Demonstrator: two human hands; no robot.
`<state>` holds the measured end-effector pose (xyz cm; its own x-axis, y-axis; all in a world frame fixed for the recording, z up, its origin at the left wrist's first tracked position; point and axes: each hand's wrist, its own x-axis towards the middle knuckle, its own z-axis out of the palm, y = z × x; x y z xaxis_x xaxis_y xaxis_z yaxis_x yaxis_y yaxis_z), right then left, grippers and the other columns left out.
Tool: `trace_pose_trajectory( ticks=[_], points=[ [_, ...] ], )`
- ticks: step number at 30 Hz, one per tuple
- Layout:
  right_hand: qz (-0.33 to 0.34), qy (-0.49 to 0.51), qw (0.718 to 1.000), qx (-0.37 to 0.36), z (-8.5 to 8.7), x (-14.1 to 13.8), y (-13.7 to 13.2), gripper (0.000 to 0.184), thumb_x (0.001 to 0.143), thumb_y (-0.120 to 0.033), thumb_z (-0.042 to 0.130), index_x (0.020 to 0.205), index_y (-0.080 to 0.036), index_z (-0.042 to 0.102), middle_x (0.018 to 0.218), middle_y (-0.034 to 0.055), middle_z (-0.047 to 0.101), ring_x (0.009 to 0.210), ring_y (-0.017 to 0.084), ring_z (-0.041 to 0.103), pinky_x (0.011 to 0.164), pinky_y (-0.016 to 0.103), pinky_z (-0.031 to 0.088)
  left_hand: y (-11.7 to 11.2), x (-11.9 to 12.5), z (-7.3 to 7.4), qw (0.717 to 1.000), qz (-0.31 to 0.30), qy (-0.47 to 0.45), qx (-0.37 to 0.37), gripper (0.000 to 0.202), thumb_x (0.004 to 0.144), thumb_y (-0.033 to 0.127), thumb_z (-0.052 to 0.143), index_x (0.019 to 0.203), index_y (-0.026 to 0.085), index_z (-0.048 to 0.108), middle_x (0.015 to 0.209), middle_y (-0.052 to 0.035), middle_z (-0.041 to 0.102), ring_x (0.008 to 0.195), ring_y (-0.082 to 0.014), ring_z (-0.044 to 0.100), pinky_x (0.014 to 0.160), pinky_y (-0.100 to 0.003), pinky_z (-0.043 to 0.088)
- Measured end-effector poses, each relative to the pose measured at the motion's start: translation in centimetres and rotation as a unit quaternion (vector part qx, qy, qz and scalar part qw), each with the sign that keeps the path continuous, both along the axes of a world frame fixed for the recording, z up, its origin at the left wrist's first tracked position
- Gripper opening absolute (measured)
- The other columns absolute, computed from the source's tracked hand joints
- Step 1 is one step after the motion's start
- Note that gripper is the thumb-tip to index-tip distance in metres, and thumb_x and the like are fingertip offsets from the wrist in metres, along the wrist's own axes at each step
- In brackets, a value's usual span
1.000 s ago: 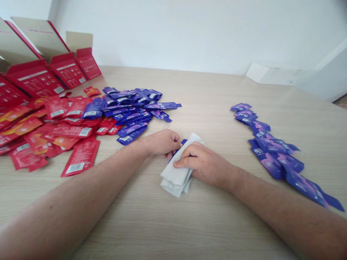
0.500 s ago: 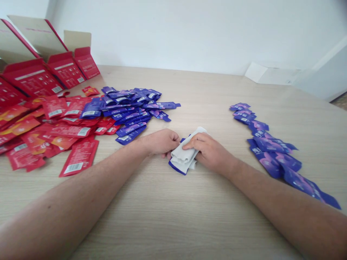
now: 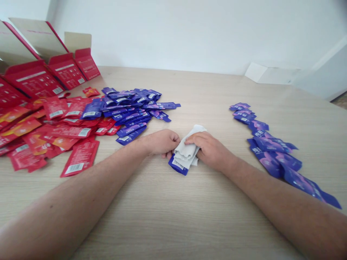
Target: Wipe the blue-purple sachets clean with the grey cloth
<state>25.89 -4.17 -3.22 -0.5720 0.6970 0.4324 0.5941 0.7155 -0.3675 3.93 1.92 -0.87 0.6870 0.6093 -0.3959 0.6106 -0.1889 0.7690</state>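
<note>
In the middle of the table a blue-purple sachet (image 3: 178,167) lies with its barcode side up. My right hand (image 3: 210,148) is closed on a folded white cloth (image 3: 187,148), which covers most of the sachet. At the sachet's left edge my left hand (image 3: 165,142) has its fingers curled in, apparently pinching that edge; its fingertips are partly hidden. Left of my hands is a pile of blue-purple sachets (image 3: 132,108). A line of more purple sachets (image 3: 271,144) runs down the right side.
Many red and orange sachets (image 3: 51,126) are heaped at the left, touching the blue pile. Behind them stand several open red cartons (image 3: 65,70). A white box (image 3: 271,74) sits at the back right by the wall.
My right hand has slid the cloth slightly away and to the right over the sachet, so more of the barcode end shows. My left hand stays put.
</note>
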Motion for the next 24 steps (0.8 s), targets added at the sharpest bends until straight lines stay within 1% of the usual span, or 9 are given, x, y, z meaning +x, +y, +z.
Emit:
trace_pose_trajectory(
  ticks=[5, 9, 13, 17, 21, 22, 24],
  points=[
    [0.019, -0.023, 1.0, -0.008, 0.2, 0.1, 0.0, 0.037, 0.081, -0.003, 0.055, 0.114, -0.019, 0.062, 0.116, 0.0069, 0.066, 0.111, 0.021, 0.057, 0.1, 0.041, 0.043, -0.3, -0.1, 0.3, 1.0, 0.002, -0.01, -0.007, 0.012, 0.08, 0.022, 0.047, 0.075, 0.019, 0.057, 0.055, 0.0037, 0.06, 0.047, -0.0102, 0.058, 0.041, -0.018, 0.044],
    [-0.014, -0.027, 1.0, -0.003, 0.1, 0.2, 0.0, 0.033, 0.082, -0.004, 0.054, 0.11, -0.019, 0.063, 0.113, 0.007, 0.067, 0.108, 0.022, 0.058, 0.099, 0.042, 0.044, -0.5, -0.2, 0.5, 1.0, 0.008, -0.009, 0.002, 0.013, 0.081, 0.021, 0.046, 0.074, 0.019, 0.057, 0.052, 0.0042, 0.058, 0.046, -0.0096, 0.057, 0.041, -0.017, 0.044],
    [0.012, -0.032, 0.999, -0.01, -0.1, 0.2, -0.1, 0.035, 0.082, -0.005, 0.055, 0.112, -0.02, 0.063, 0.116, 0.0066, 0.066, 0.11, 0.021, 0.057, 0.099, 0.04, 0.044, -0.6, -0.3, 0.6, 1.0, 0.01, -0.007, -0.002, 0.013, 0.08, 0.019, 0.047, 0.074, 0.018, 0.058, 0.054, 0.0041, 0.059, 0.046, -0.0085, 0.057, 0.042, -0.016, 0.044],
    [-0.012, -0.025, 1.0, -0.004, 0.2, 0.1, -0.3, 0.036, 0.079, -0.005, 0.056, 0.11, -0.02, 0.064, 0.111, 0.0066, 0.068, 0.106, 0.022, 0.059, 0.096, 0.042, 0.046, -0.6, -0.4, 0.7, 1.0, 0.011, -0.006, -0.005, 0.013, 0.081, 0.019, 0.047, 0.075, 0.017, 0.059, 0.055, 0.0036, 0.059, 0.046, -0.0084, 0.057, 0.042, -0.015, 0.044],
    [0.042, -0.028, 0.999, -0.021, 0.8, -0.4, -1.0, 0.038, 0.081, -0.005, 0.054, 0.115, -0.021, 0.063, 0.116, 0.0075, 0.066, 0.109, 0.022, 0.057, 0.097, 0.041, 0.045, -0.6, -0.5, 0.7, 1.0, -0.006, -0.024, -0.001, 0.013, 0.081, 0.02, 0.047, 0.072, 0.018, 0.057, 0.053, 0.0044, 0.057, 0.044, -0.0084, 0.055, 0.041, -0.017, 0.044],
    [0.047, -0.026, 0.998, -0.023, 0.9, -0.5, -1.1, 0.038, 0.082, -0.005, 0.054, 0.115, -0.021, 0.063, 0.116, 0.0078, 0.065, 0.109, 0.022, 0.057, 0.097, 0.041, 0.045, -0.6, -0.5, 0.7, 1.0, -0.004, -0.023, 0.001, 0.013, 0.081, 0.02, 0.048, 0.072, 0.018, 0.057, 0.053, 0.0046, 0.057, 0.044, -0.0081, 0.054, 0.042, -0.017, 0.044],
    [0.034, -0.02, 0.999, -0.021, 1.3, -0.7, -1.5, 0.037, 0.081, -0.005, 0.053, 0.113, -0.02, 0.064, 0.113, 0.0083, 0.066, 0.107, 0.023, 0.058, 0.096, 0.042, 0.046, -0.7, -0.6, 0.8, 1.0, 0.005, -0.015, 0.004, 0.014, 0.082, 0.021, 0.048, 0.071, 0.018, 0.057, 0.053, 0.0048, 0.058, 0.044, -0.0077, 0.054, 0.043, -0.016, 0.045]
  ],
)
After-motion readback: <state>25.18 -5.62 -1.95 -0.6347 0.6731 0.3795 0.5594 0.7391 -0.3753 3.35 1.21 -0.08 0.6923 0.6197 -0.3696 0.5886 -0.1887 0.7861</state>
